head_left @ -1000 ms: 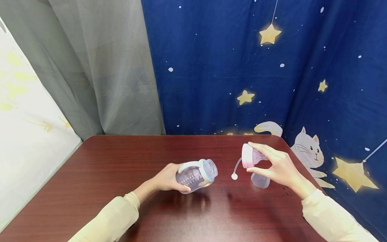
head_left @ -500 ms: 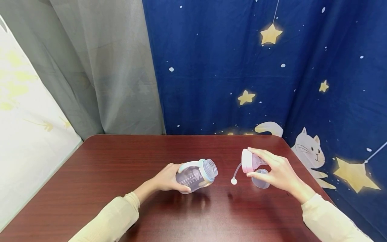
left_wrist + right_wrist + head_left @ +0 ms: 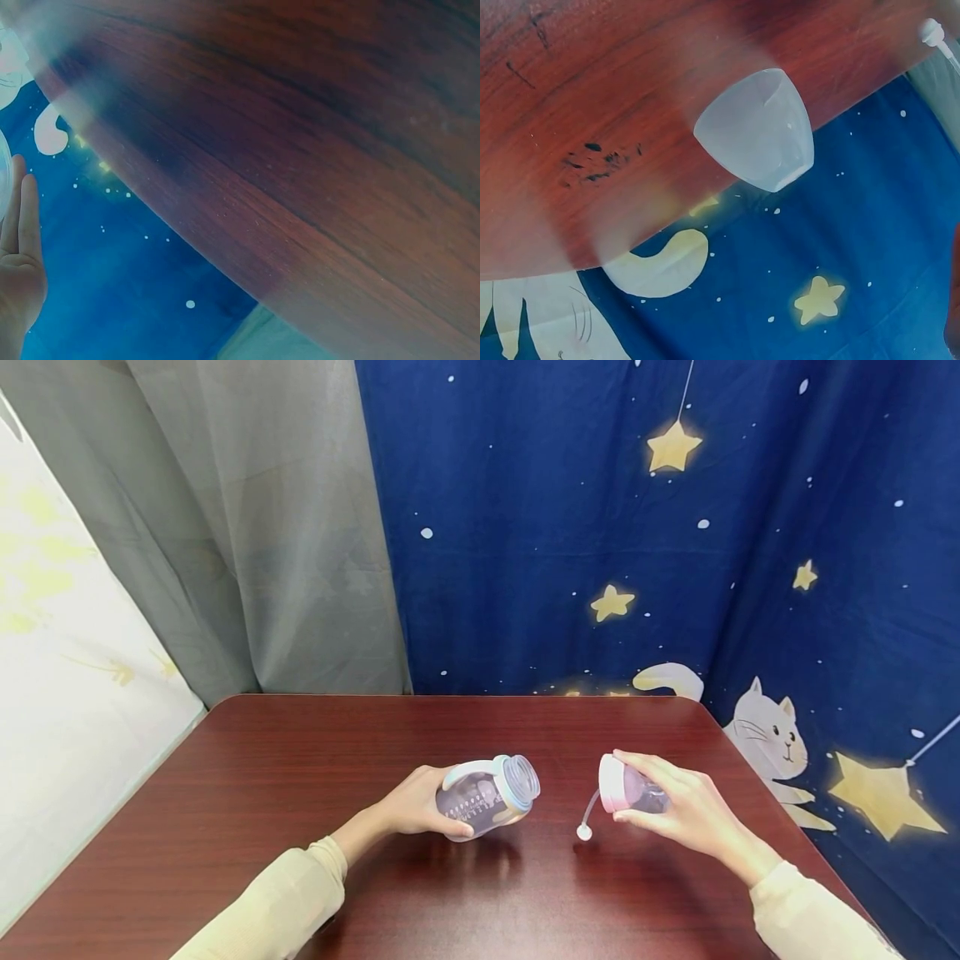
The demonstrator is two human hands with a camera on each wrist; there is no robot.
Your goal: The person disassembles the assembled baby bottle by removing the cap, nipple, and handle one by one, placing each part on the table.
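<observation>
Bottle [image 3: 474, 800], lower centre, gripped in left hand [image 3: 420, 802]; pink lid [image 3: 614, 785], lower right, pinched in right hand [image 3: 693, 806]; probably light, stiff, slick; best held round sides; straw [image 3: 591, 808] seemingly bendy.

Table [image 3: 300, 743] in front of me, dark marks [image 3: 600, 161] on its top. Behind it I see grey curtain [image 3: 300, 527] left, blue curtain [image 3: 510, 568] right, printed with yellow stars [image 3: 673, 447] and a white cat [image 3: 765, 731]. White cloth [image 3: 60, 710] far left.

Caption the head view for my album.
Left hand grips a bottle; right hand holds a pink lid with a straw.
</observation>
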